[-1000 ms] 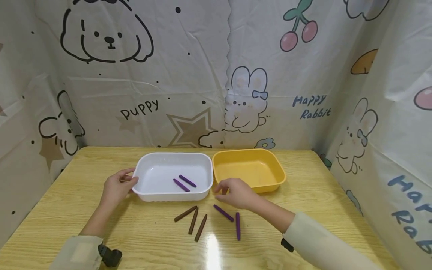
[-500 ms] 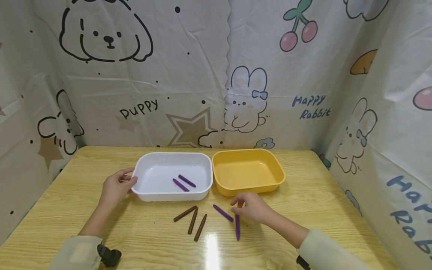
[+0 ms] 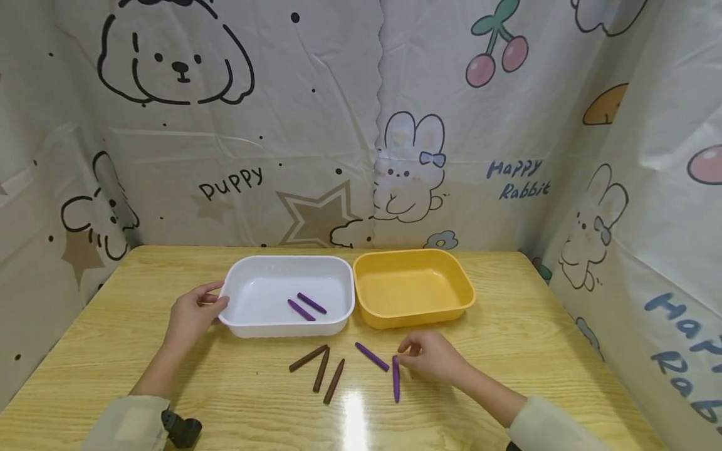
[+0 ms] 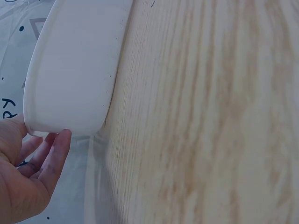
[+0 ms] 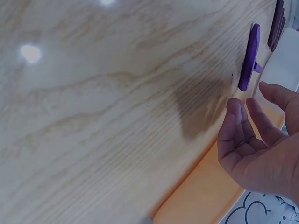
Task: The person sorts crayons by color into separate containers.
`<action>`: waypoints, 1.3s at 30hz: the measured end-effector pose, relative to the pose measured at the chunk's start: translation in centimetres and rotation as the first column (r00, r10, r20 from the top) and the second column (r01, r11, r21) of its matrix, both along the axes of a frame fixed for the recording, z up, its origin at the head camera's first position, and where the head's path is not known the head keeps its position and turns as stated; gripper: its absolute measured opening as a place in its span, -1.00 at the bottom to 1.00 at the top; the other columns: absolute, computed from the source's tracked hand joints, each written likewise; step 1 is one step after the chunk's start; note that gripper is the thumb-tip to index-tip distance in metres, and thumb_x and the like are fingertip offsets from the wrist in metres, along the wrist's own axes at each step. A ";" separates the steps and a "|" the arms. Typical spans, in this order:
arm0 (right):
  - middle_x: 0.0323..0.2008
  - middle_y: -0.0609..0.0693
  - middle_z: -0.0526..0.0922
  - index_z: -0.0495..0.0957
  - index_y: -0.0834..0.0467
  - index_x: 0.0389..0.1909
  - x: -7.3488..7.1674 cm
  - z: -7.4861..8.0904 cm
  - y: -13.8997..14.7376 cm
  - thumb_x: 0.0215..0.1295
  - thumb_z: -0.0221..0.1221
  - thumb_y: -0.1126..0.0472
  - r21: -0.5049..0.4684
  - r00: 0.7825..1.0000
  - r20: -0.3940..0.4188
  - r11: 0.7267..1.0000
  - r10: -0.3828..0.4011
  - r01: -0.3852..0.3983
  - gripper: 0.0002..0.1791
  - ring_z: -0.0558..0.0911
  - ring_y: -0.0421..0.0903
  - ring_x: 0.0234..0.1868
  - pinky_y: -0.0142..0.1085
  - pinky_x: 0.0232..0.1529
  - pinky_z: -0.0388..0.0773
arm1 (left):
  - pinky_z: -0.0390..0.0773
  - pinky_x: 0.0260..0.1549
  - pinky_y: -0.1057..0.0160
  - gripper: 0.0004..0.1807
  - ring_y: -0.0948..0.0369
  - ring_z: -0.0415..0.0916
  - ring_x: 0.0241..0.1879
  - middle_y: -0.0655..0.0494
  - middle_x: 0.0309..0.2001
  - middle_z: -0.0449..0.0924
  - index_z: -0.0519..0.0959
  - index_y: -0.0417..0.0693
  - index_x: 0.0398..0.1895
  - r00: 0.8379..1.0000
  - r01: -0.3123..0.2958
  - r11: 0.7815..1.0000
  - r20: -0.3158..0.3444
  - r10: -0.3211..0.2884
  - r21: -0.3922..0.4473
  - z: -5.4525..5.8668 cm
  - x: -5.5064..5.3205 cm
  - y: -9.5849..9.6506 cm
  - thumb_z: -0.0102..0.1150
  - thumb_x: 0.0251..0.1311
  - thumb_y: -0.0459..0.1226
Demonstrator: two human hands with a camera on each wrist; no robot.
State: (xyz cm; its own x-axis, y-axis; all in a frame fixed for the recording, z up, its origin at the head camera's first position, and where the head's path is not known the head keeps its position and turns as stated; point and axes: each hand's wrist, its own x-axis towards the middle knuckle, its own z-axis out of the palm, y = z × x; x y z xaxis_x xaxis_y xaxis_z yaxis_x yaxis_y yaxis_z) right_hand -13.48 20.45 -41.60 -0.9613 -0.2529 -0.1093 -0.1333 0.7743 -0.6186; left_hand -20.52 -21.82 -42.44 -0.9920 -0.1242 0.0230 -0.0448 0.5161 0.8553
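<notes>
At the left end of the white tray (image 3: pixel 284 329), the left hand (image 3: pixel 192 317) has thumb and fingers clamped on the rim. Near side of the yellow tray (image 3: pixel 417 318): right hand (image 3: pixel 433 356), thumb and fingertips apart, just beside the far end of a purple crayon (image 3: pixel 397 383) on the table (image 3: pixel 225 407). Slanted purple crayon (image 3: pixel 372 356) left of it; three brown crayons (image 3: pixel 321 371) farther left. Two more purple crayons (image 3: pixel 312 303) inside the white tray.

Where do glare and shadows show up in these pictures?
Head view: a glare streak on the table, near the brown crayons; right wrist view: two bright spots, upper left, and a soft shadow beside the right hand; left wrist view: a faint shadow by the white tray.
</notes>
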 end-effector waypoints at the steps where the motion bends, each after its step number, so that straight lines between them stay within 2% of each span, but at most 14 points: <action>1: -0.53 -0.11 0.52 0.62 0.13 -0.36 0.1 -0.1 0.0 0.10 0.30 0.12 0.000 1.000 0.000 1.000 -0.004 0.004 -0.83 0.43 -0.21 -0.49 -0.45 -0.55 0.39 | 0.68 -0.42 0.36 -0.48 0.49 0.46 -0.45 -0.25 -0.10 0.51 0.37 -0.28 0.23 1.000 0.000 1.000 -0.001 0.000 -0.002 0.0 0.0 0.0 0.14 0.23 -0.25; 12: -0.60 -0.14 0.51 0.61 0.10 -0.40 0.7 -0.9 -0.2 0.06 0.33 0.03 0.022 0.999 0.000 0.999 -0.033 0.033 -0.78 0.41 -0.21 -0.56 -0.46 -0.61 0.34 | 0.69 -0.41 0.34 -0.48 0.51 0.45 -0.45 -0.25 -0.08 0.51 0.37 -0.28 0.23 1.000 0.000 1.000 0.001 0.000 -0.003 0.1 0.1 0.0 0.14 0.22 -0.24; 20: -0.59 -0.18 0.48 0.59 0.07 -0.43 0.9 -1.1 -0.9 -0.09 0.37 -0.16 0.131 0.998 -0.027 0.990 -0.048 0.051 -0.61 0.40 -0.21 -0.57 -0.41 -0.60 0.32 | 0.68 -0.42 0.36 -0.48 0.47 0.47 -0.44 -0.24 -0.10 0.50 0.37 -0.30 0.23 1.000 0.000 1.000 0.001 0.000 0.003 0.2 0.1 0.0 0.14 0.22 -0.25; 25: -0.66 -0.16 0.43 0.60 0.11 -0.37 1.3 -0.7 -1.1 0.01 0.34 0.03 0.162 0.999 -0.038 0.986 -0.036 0.041 -0.74 0.35 -0.24 -0.66 -0.44 -0.70 0.24 | 0.68 -0.41 0.35 -0.47 0.49 0.46 -0.44 -0.23 -0.09 0.49 0.36 -0.29 0.23 1.000 0.004 1.000 0.013 -0.005 0.004 0.3 0.1 0.1 0.13 0.23 -0.24; 29: -0.62 -0.15 0.44 0.62 0.12 -0.39 1.3 -0.5 -1.1 0.03 0.30 0.20 0.191 0.997 -0.077 0.981 -0.029 0.044 -0.88 0.36 -0.23 -0.62 -0.45 -0.66 0.26 | 0.68 -0.41 0.35 -0.47 0.48 0.46 -0.44 -0.23 -0.08 0.49 0.36 -0.28 0.24 1.000 0.002 1.000 0.014 -0.002 0.002 0.3 0.1 0.1 0.13 0.23 -0.24; 32: -0.59 -0.15 0.44 0.62 0.09 -0.43 1.2 -0.5 -1.0 0.03 0.30 0.23 0.219 0.995 -0.099 0.975 -0.028 0.050 -0.93 0.37 -0.22 -0.57 -0.43 -0.61 0.27 | 0.69 -0.40 0.34 -0.48 0.47 0.46 -0.43 -0.24 -0.08 0.48 0.36 -0.27 0.24 1.000 -0.004 1.000 0.019 0.004 0.003 0.3 0.0 0.1 0.13 0.23 -0.25; 39: -0.59 -0.17 0.47 0.62 0.09 -0.42 1.0 -0.5 -0.7 0.05 0.28 0.23 0.219 0.995 -0.097 0.975 -0.016 0.037 -0.94 0.39 -0.24 -0.57 -0.43 -0.60 0.30 | 0.69 -0.42 0.34 -0.48 0.44 0.46 -0.42 -0.26 -0.07 0.49 0.37 -0.28 0.24 1.000 -0.006 1.000 0.017 0.006 -0.003 0.1 0.0 0.0 0.13 0.23 -0.26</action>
State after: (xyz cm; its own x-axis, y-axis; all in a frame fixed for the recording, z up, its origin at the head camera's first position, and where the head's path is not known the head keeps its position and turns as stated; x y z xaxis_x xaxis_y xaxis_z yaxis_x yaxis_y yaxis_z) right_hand -12.47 19.71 -42.15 -0.9759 -0.2073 -0.0682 -0.1607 0.8942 -0.4179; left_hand -20.56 -21.80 -42.31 -0.9915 -0.1297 0.0064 -0.0622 0.5180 0.8531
